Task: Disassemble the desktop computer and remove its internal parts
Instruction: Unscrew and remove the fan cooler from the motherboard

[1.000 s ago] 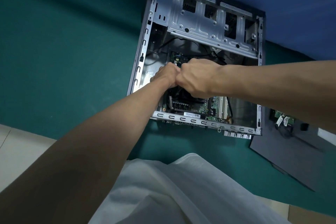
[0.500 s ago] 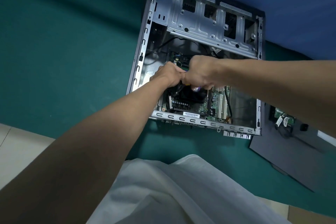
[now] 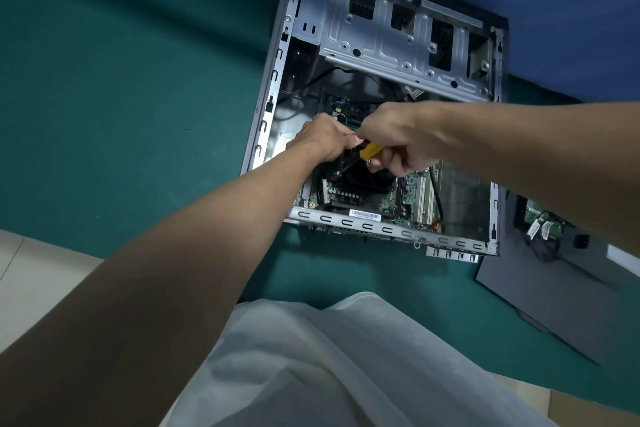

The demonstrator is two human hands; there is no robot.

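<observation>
Right hand (image 3: 398, 139) gripping yellow screwdriver (image 3: 369, 152), barcode label (image 3: 364, 214) unreadable

Count: 1 open computer case (image 3: 346, 24), 1 motherboard (image 3: 408, 198) inside it, 2 white expansion slots (image 3: 423, 199) on the board. 1 yellow-handled screwdriver (image 3: 370, 151) over the board, both my hands, left hand (image 3: 323, 140) and right hand (image 3: 401, 139), at it. 1 dark panel (image 3: 540, 291) right of the case, 1 small green board (image 3: 540, 220) on it.
</observation>
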